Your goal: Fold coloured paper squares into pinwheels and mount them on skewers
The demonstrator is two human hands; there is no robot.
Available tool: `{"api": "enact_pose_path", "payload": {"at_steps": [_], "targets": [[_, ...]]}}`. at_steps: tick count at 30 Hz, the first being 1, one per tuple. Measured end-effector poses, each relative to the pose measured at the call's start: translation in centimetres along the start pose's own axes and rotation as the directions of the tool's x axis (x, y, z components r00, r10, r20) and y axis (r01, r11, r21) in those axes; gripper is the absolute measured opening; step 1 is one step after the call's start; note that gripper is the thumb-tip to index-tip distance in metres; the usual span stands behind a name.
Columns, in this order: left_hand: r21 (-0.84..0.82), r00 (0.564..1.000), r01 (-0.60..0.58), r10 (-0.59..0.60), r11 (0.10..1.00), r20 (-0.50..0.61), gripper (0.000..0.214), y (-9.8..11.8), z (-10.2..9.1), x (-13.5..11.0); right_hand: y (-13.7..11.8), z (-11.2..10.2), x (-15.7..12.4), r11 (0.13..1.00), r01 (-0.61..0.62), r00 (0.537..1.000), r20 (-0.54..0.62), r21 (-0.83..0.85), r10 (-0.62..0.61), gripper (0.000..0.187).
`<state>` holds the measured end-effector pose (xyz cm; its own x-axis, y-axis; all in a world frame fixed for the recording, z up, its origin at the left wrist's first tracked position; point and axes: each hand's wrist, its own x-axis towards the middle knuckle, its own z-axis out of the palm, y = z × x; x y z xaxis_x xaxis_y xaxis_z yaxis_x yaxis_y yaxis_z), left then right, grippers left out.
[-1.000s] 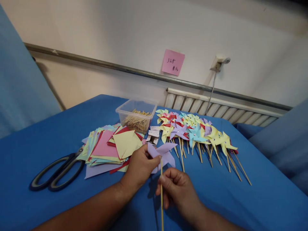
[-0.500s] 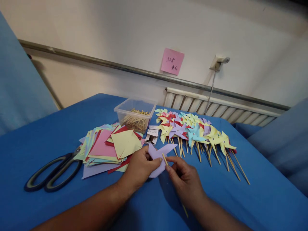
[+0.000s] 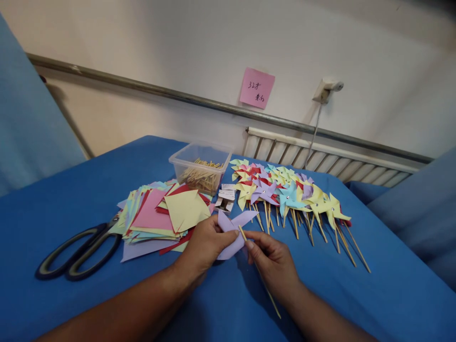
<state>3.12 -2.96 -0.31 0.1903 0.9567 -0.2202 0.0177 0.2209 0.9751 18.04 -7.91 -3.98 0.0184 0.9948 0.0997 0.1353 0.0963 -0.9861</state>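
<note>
A purple paper pinwheel [image 3: 231, 248] is pinched in my left hand [image 3: 206, 240], the thumb pressing near its middle. Between the thumb and fingers of my right hand [image 3: 272, 261] is a thin wooden stick [image 3: 270, 297]. Its upper end lies against the back of the pinwheel, by my left thumb, and its lower end slants down to the right over the blue cloth. Whether a pin joins paper and stick is hidden. Just beyond my left hand stands a small open white box [image 3: 225, 202].
Left of my hands lie a pile of coloured paper squares [image 3: 151, 213] and black-handled scissors [image 3: 80, 251]. A clear plastic tub [image 3: 178, 164] of sticks stands behind. Several finished pinwheels [image 3: 288, 195] lie at the right on the blue tablecloth [image 3: 356, 304]. A radiator [image 3: 285, 147] lines the wall.
Both hands stay on the pinwheel and stick, with only a slight shift. The stick's lower end now shows more fully below my right hand. The view has tilted a little.
</note>
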Motion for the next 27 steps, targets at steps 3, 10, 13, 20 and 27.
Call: {"api": "enact_pose_path", "payload": {"at_steps": [3, 10, 13, 20, 27], "targets": [[0.006, 1.0, -0.001, 0.001, 1.0, -0.004, 0.024, 0.01, 0.02, -0.01, 0.01, -0.03, 0.05, 1.0, 0.004, 1.0, 0.005, 0.011, -0.004, 0.029], [0.06, 1.0, -0.019, 0.021, 0.998, -0.022, 0.022, 0.04, 0.03, -0.13, -0.38, -0.06, 0.06, 1.0, 0.01, 0.999, 0.035, -0.003, -0.01, 0.03], [0.083, 0.999, -0.023, 0.025, 0.996, -0.026, 0.022, 0.07, 0.01, -0.15, -0.48, -0.08, 0.05, 1.0, 0.008, 0.999, 0.038, -0.01, -0.007, 0.031], [0.071, 0.998, -0.011, 0.015, 0.997, -0.053, 0.021, 0.13, -0.03, 0.02, -0.65, -0.14, -0.01, 1.0, -0.011, 0.998, 0.068, -0.014, 0.012, 0.033], [0.102, 0.998, -0.004, 0.01, 0.995, -0.064, 0.019, 0.41, 0.18, -0.33, -0.54, -0.05, 0.0, 1.0, -0.005, 0.999, 0.046, -0.012, 0.005, 0.029]]}}
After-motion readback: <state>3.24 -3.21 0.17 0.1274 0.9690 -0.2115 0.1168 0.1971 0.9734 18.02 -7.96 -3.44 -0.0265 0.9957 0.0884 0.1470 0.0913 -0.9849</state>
